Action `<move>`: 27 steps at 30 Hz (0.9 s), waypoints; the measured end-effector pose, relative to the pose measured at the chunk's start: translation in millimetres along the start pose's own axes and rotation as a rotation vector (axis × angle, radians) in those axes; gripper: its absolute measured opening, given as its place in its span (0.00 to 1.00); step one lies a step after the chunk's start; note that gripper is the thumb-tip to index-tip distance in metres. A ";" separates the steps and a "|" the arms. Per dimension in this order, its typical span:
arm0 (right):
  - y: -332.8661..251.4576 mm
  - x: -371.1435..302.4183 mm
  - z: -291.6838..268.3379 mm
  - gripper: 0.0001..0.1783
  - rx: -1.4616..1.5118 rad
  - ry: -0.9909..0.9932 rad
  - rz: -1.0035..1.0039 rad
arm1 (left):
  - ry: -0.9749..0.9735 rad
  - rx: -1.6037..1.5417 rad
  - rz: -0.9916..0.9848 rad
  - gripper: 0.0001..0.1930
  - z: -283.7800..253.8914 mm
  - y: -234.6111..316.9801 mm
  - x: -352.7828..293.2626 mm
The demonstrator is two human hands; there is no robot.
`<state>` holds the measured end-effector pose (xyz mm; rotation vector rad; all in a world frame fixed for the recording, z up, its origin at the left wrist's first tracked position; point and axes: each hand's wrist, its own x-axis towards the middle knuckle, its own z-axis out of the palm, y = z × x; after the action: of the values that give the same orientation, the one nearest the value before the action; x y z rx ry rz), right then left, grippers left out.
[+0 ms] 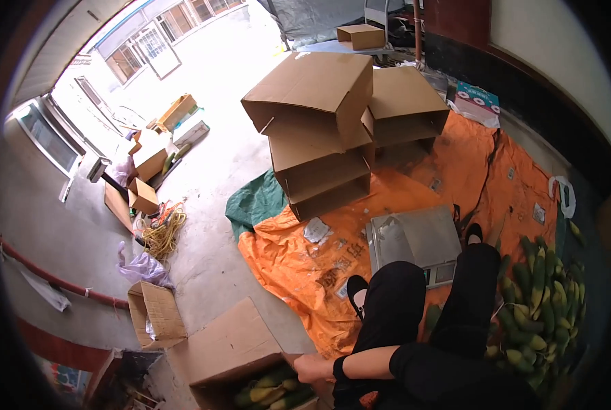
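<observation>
My right forearm, with a black band at the wrist, reaches left across my lap. My right hand is closed at the near edge of an open cardboard box, seemingly on its rim. Inside lie several long green, yellowish vegetables, like cucumbers or long melons. Just below, at the lower edge, a little skin shows that seems to be my left hand; its fingers are hidden. A grey metal platform scale stands between my feet. To my right is a big heap of the same vegetables.
An orange tarp covers the floor under the scale. Ahead are stacked open cardboard boxes, with another box beside them. At left lie a small box, a purple plastic bag and coiled yellow rope.
</observation>
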<state>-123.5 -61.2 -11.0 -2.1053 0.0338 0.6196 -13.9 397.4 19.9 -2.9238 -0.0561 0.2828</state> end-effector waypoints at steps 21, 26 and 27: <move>142.7 -149.1 -298.7 0.13 0.465 0.959 0.009 | 0.379 -0.519 0.309 0.16 -130.8 199.7 53.4; 216.7 -188.4 -296.6 0.12 0.707 1.015 0.134 | -0.061 -0.960 0.727 0.19 -239.0 393.9 48.3; 230.9 -197.7 -290.8 0.12 0.727 1.005 0.185 | -0.153 -1.021 0.801 0.19 -260.1 437.8 41.3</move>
<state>-233.4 -465.1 31.3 -1.4952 0.8807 -0.3734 84.9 -80.1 172.5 -3.7126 1.3399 0.7790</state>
